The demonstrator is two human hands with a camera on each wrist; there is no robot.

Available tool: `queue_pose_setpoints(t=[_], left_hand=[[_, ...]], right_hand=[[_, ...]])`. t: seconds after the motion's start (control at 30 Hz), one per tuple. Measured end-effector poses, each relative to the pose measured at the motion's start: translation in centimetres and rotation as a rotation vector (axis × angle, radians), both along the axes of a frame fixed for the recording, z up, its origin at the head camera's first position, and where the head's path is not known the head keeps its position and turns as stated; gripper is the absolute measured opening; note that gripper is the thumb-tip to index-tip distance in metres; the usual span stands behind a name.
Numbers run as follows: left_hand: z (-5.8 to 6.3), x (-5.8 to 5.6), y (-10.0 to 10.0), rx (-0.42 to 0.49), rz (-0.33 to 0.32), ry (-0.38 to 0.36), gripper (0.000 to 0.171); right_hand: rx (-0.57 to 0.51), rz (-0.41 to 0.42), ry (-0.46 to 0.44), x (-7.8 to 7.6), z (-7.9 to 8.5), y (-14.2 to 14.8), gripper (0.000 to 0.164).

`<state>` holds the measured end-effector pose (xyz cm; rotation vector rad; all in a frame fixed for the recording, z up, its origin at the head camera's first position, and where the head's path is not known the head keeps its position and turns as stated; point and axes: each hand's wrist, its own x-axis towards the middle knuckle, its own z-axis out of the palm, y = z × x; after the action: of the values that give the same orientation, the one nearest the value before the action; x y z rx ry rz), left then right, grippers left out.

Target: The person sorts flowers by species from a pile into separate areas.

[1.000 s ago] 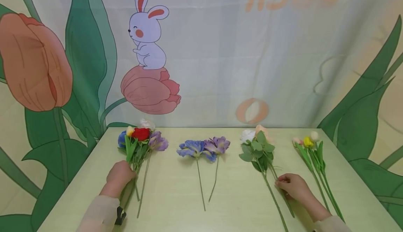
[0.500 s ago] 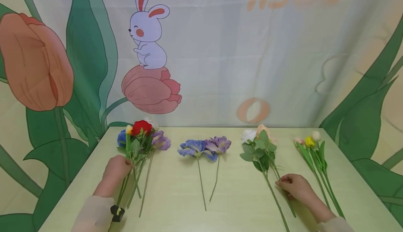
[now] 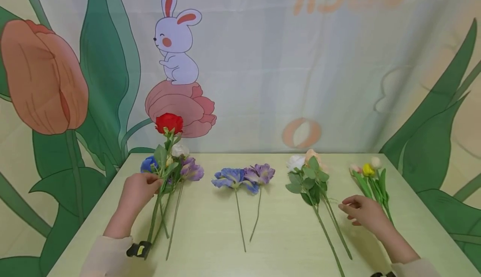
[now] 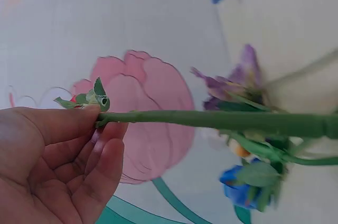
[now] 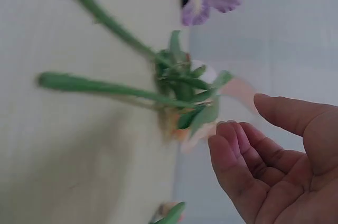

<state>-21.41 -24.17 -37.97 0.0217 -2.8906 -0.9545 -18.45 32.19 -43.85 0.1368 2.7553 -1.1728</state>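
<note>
A red rose (image 3: 169, 123) stands raised above the left bunch, its stem pinched between the thumb and fingers of my left hand (image 3: 137, 191). In the left wrist view its thick green stem (image 4: 222, 120) runs rightward from the fingertips. Under it on the table lie a blue flower (image 3: 149, 164), a white rose (image 3: 180, 150) and a purple iris (image 3: 191, 169). My right hand (image 3: 366, 214) hovers just right of a peach rose (image 3: 312, 156) and another white rose (image 3: 295, 162). Its thumb and fingers are apart, with nothing between them, in the right wrist view.
Blue (image 3: 228, 177) and purple (image 3: 260, 172) irises lie mid-table. Several tulips (image 3: 368, 169) lie at the right, partly behind my right hand. A printed curtain (image 3: 255, 60) hangs behind the pale table (image 3: 210, 264). A black strap (image 3: 138, 250) is on my left wrist.
My left hand has drawn the red rose up out of the left bunch. My right hand has let go of the peach rose's stem and moved slightly up and right.
</note>
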Motion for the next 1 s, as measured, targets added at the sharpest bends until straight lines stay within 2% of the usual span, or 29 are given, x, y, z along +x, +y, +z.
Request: queue_pose_setpoints(t=[0.13, 0.27, 0.43, 0.7, 1.0], left_hand=[[1.4, 0.5, 1.9, 0.038, 0.001, 0.054, 0.025], [2.6, 1.0, 4.2, 0.081, -0.014, 0.098, 0.024], [3.5, 1.4, 6.9, 0.178, -0.031, 0.102, 0.022], [3.8, 2.0, 10.7, 0.289, -0.079, 0.116, 0.021], [3.2, 1.6, 14.0, 0.369, -0.146, 0.157, 0.019]], right_hand=[[0.003, 0.006, 0.068, 0.1, 1.6, -1.1, 0.044], [-0.028, 0.018, 0.138, 0.4, 3.4, -3.6, 0.04], [-0.104, 0.064, 0.204, 0.8, 5.0, -7.2, 0.035], [-0.228, 0.139, 0.255, 0.3, 6.3, -12.2, 0.03], [-0.346, 0.236, 0.263, -0.2, 6.6, -17.2, 0.027]])
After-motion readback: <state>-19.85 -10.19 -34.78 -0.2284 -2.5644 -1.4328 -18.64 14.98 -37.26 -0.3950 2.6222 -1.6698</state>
